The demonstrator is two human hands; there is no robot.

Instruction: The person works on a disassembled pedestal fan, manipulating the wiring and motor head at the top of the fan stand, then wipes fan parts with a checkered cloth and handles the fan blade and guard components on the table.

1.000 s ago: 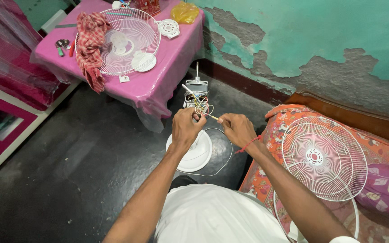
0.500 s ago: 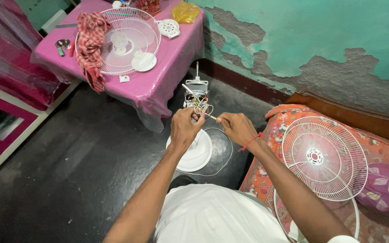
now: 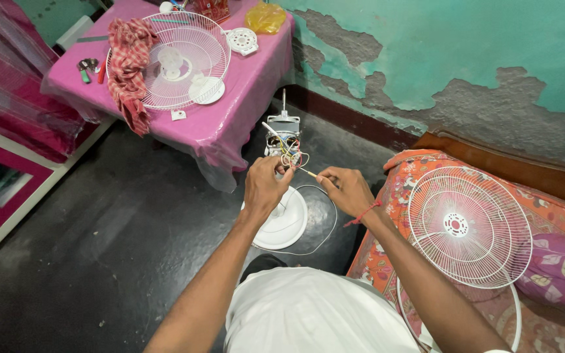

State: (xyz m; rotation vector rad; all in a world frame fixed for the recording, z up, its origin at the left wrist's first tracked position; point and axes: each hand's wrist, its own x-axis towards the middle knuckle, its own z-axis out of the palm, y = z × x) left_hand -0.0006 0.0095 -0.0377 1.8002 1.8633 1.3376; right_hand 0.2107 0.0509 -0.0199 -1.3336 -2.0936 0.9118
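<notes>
Pink-covered table (image 3: 230, 124) at upper left, bearing one white fan guard (image 3: 171, 62), one red checked cloth (image 3: 127, 62), one small white disc (image 3: 206, 90), one round white cap (image 3: 242, 40), one yellow bag (image 3: 265, 17). Centre frame: one bare fan motor (image 3: 284, 134) on its stand, above one round white base (image 3: 282, 225) on dark floor. Left hand (image 3: 264, 189) closed, fingertips pinching coloured wires (image 3: 290, 157) just below motor. Right hand (image 3: 346, 191) pinching thin tool or wire end (image 3: 310, 173), tip at same bundle; which of the two, not discernible. Judged best done by holding wires taut, working one strand at a time, keeping neighbours apart. One white cable (image 3: 325, 229) looping round base. Right of frame: second fan guard (image 3: 469, 225) lying on floral bedding (image 3: 557, 222). Guards counted: two. Hands: two.
</notes>
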